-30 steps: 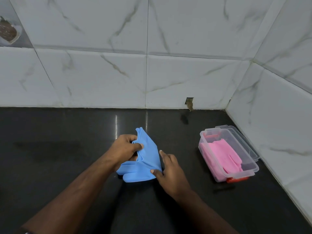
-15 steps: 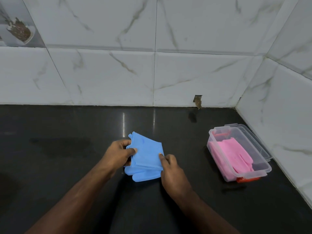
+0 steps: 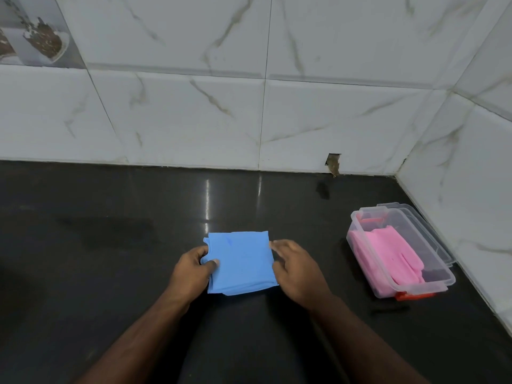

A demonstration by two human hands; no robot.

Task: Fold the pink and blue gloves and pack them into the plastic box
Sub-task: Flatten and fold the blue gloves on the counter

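The blue gloves [image 3: 241, 261] lie folded into a flat square on the black counter [image 3: 110, 259]. My left hand [image 3: 191, 270] pinches the square's left edge between thumb and fingers. My right hand [image 3: 296, 270] rests against its right edge, fingers curled over the side. To the right stands the clear plastic box [image 3: 440, 281] with an orange clip at its near end. The pink gloves [image 3: 393, 256] lie folded inside it.
The box's clear lid [image 3: 421, 225] lies under or behind the box next to the right wall. White marble tiles [image 3: 194, 115] close off the back and the right. A small hole [image 3: 333, 162] sits at the base of the back wall.
The blue gloves went from a half-raised fold with fingers sticking out to a flat square. My hands moved to its left and right edges.
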